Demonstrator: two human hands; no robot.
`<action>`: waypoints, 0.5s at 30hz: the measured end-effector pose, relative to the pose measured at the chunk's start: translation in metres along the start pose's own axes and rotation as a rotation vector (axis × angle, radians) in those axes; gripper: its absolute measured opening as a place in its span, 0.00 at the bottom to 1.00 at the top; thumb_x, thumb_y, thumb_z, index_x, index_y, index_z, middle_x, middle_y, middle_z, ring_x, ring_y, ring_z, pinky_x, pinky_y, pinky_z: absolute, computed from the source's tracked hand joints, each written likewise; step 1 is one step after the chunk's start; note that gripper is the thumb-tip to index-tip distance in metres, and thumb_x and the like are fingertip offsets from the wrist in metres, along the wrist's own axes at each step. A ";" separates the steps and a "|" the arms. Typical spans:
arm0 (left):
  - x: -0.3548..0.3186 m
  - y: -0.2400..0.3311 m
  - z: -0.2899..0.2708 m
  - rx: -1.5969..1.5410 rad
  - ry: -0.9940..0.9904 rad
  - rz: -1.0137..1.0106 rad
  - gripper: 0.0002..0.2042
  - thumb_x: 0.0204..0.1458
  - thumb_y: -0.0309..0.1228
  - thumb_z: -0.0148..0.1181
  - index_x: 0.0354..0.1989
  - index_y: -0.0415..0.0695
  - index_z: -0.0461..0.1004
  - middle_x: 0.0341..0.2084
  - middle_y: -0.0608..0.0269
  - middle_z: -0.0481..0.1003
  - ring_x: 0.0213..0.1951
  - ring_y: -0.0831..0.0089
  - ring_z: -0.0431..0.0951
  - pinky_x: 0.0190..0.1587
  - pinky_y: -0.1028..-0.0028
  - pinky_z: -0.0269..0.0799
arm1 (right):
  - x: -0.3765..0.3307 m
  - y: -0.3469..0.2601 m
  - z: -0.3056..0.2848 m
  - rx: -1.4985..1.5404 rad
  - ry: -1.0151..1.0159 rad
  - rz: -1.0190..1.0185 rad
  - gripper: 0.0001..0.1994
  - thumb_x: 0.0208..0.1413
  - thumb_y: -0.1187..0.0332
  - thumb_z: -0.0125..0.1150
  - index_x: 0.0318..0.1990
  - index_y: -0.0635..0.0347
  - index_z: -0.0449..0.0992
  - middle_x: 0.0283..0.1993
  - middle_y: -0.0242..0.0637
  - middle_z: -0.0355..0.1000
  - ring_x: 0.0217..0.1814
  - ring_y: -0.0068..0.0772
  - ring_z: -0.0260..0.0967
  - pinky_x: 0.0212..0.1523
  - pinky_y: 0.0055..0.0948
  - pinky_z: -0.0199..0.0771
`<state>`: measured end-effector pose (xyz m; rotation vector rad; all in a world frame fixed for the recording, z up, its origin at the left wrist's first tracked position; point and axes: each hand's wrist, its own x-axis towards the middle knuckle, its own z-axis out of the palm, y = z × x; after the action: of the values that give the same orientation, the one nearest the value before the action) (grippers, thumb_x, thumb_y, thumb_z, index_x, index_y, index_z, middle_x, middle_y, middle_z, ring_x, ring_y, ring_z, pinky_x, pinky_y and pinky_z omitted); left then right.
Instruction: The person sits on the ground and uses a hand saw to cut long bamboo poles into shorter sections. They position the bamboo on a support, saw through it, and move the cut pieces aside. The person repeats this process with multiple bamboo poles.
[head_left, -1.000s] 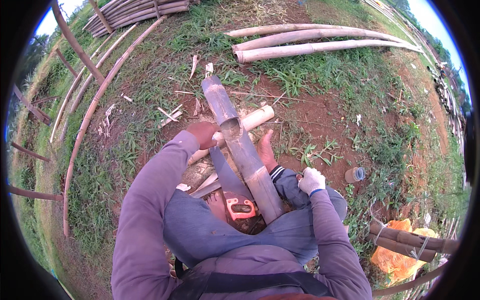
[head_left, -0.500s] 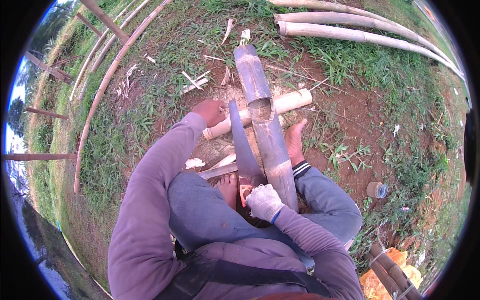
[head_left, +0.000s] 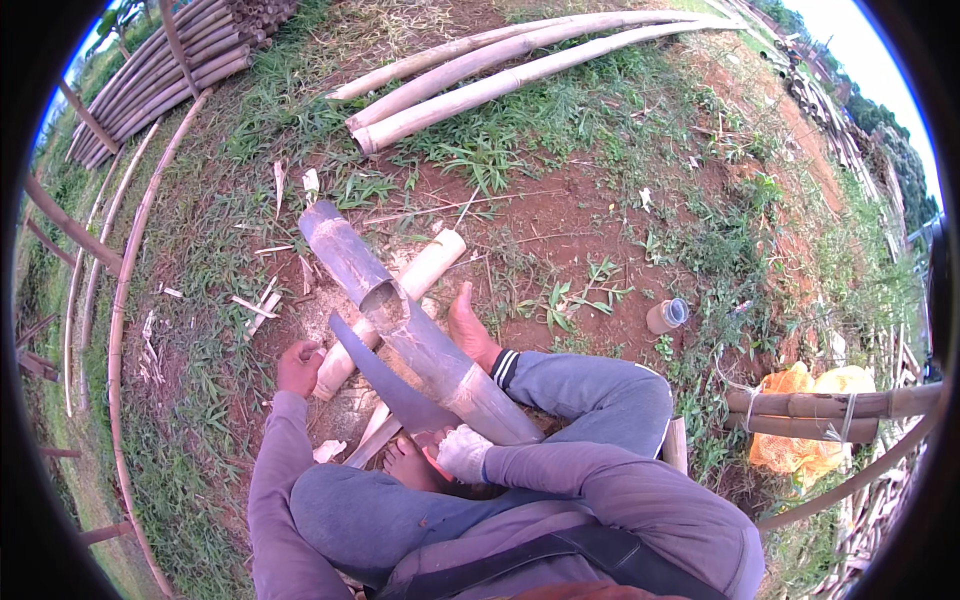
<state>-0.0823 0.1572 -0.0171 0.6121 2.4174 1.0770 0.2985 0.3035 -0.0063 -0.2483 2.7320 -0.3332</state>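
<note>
My right hand [head_left: 463, 455], in a pale knitted glove, is closed round the orange-red handle of a handsaw [head_left: 392, 388]. The saw's wide dark blade points away to the left, beside a thick dark bamboo pole [head_left: 425, 348]. An opening is cut in the pole's upper side, close to the blade's tip. This pole lies across a paler bamboo piece [head_left: 432, 266] on the ground. My bare left hand [head_left: 299, 368] is beside the near end of the pale piece, fingers curled in. Whatever those fingers hold, if anything, is hidden.
My bare feet flank the dark pole. Long bamboo poles [head_left: 540, 72] lie beyond, and stacked poles [head_left: 165, 80] stand far left. A small jar [head_left: 667, 316] sits on the soil at right, near an orange net bag [head_left: 790, 455] behind tied poles. Wood scraps [head_left: 262, 308] litter the grass.
The view has swung to the right, so the bamboo and saw appear farther left and more slanted. My right hand keeps its grip on the saw; the left stays near the pale bamboo's end.
</note>
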 end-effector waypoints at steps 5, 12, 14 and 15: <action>-0.007 -0.029 -0.005 -0.143 0.024 -0.002 0.16 0.59 0.31 0.71 0.53 0.37 0.83 0.40 0.57 0.86 0.42 0.72 0.85 0.48 0.69 0.81 | -0.017 -0.019 -0.017 0.034 -0.314 -0.071 0.20 0.54 0.55 0.76 0.51 0.55 0.87 0.51 0.43 0.84 0.54 0.48 0.84 0.51 0.51 0.78; -0.010 -0.036 -0.006 -0.207 0.024 -0.062 0.15 0.60 0.28 0.68 0.53 0.34 0.82 0.40 0.56 0.85 0.41 0.72 0.84 0.48 0.70 0.80 | -0.017 -0.016 -0.025 0.088 -0.405 0.012 0.21 0.55 0.53 0.73 0.50 0.57 0.87 0.51 0.45 0.85 0.55 0.50 0.84 0.52 0.53 0.79; -0.013 -0.043 -0.002 -0.217 0.034 -0.095 0.15 0.61 0.28 0.68 0.53 0.33 0.82 0.41 0.57 0.85 0.40 0.73 0.84 0.47 0.71 0.80 | -0.018 -0.018 -0.019 0.129 -0.360 0.070 0.21 0.55 0.52 0.71 0.49 0.58 0.87 0.48 0.48 0.85 0.53 0.51 0.84 0.50 0.54 0.80; -0.017 -0.047 0.001 -0.254 0.034 -0.083 0.15 0.61 0.28 0.68 0.53 0.34 0.82 0.40 0.58 0.85 0.39 0.73 0.83 0.46 0.71 0.80 | -0.018 -0.018 -0.017 0.149 -0.337 0.099 0.22 0.55 0.51 0.70 0.48 0.58 0.87 0.47 0.49 0.85 0.52 0.52 0.85 0.49 0.54 0.81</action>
<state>-0.0780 0.1206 -0.0501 0.4085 2.2610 1.3404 0.3108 0.2935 0.0203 -0.1159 2.3655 -0.4232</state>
